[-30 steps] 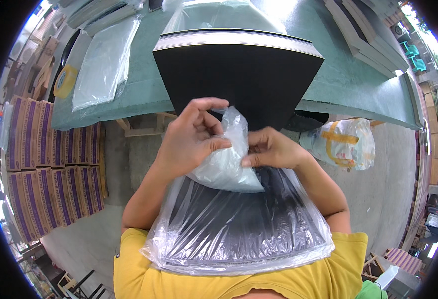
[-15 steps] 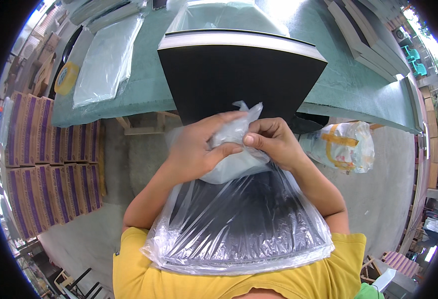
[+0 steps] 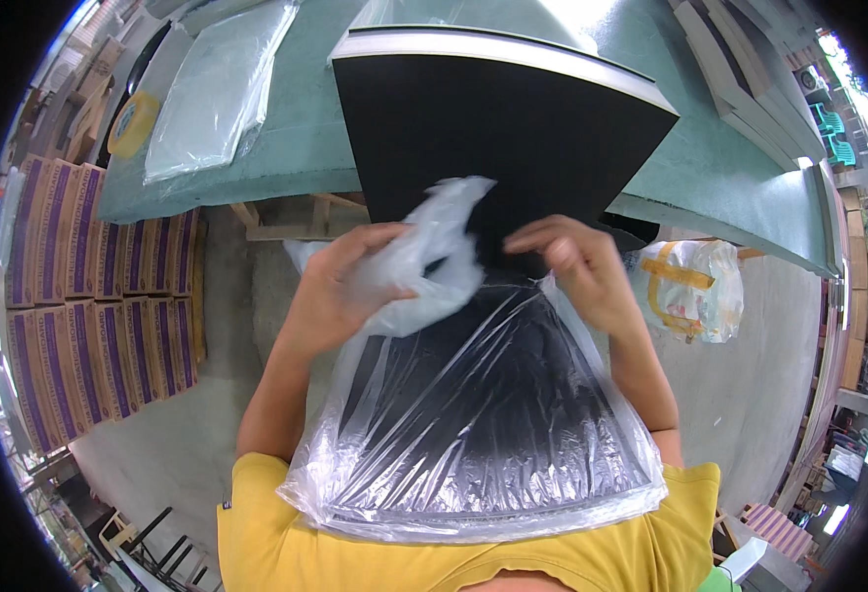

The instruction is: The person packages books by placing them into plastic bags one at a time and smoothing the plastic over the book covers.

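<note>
Left hand grips bunched plastic; right hand curls loosely, seemingly empty; worktop's near edge apparently props the black slab.

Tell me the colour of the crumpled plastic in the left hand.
The crumpled plastic is translucent white, slightly blurred; best seen in the head view.

Tabletop, green; yellow tape roll, at its left end; pale slabs, several, far right; brown cartons with purple bands, stacked left; plastic-wrapped bundle, orange-taped, right; green plastic stools, far right; grey floor.
</note>
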`<state>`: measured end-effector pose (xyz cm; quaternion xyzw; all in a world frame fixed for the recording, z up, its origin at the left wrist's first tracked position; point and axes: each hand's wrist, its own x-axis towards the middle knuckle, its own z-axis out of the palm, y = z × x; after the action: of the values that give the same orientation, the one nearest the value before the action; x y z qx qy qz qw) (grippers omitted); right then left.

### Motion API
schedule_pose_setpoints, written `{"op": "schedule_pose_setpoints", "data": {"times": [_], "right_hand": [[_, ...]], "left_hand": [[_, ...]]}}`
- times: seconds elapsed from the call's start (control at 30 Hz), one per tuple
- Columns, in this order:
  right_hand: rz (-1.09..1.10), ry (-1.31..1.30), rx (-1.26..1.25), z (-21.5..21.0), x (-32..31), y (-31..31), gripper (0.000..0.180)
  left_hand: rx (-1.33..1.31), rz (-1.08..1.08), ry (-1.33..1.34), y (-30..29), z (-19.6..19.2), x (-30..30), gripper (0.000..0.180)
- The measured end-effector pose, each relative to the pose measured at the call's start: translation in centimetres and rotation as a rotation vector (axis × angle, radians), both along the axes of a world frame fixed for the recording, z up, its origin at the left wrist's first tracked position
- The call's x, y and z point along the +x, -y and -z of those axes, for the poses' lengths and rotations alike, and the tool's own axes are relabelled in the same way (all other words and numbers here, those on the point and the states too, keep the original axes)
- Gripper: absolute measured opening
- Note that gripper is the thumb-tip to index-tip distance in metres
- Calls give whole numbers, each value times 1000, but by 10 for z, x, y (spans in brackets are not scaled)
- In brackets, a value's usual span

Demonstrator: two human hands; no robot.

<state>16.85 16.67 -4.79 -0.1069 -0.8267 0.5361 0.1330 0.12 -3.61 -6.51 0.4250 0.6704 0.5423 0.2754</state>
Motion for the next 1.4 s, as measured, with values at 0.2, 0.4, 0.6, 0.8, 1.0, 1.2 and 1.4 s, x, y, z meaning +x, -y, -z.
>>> {"op": "schedule_pose_setpoints", "data": {"times": [0.2, 0.4, 0.6, 0.8, 1.0, 1.2, 1.4], "right_hand": [[-275, 19, 15, -12, -18, 26, 37], [-15, 138, -572, 2, -19, 25, 26], [-64, 125, -718, 14, -13, 21, 21], [244, -223, -1059, 8, 12, -13, 13], [893, -255, -909, 10, 93, -80, 14], [130, 13, -756, 10, 37, -31, 13], [-41, -6, -727, -15, -23, 14, 15]], "left_hand": [[19, 168, 90, -21, -18, 12, 65], [-44, 42, -15, -32, -25, 17, 63], [23, 17, -24, -38, -23, 19, 46], [-190, -72, -239, -7, 52, -16, 23], [-420, -985, 206, 172, 165, -84, 30], [54, -608, -517, 43, 15, -64, 15], [108, 313, 46, -48, -51, 9, 16]]}}
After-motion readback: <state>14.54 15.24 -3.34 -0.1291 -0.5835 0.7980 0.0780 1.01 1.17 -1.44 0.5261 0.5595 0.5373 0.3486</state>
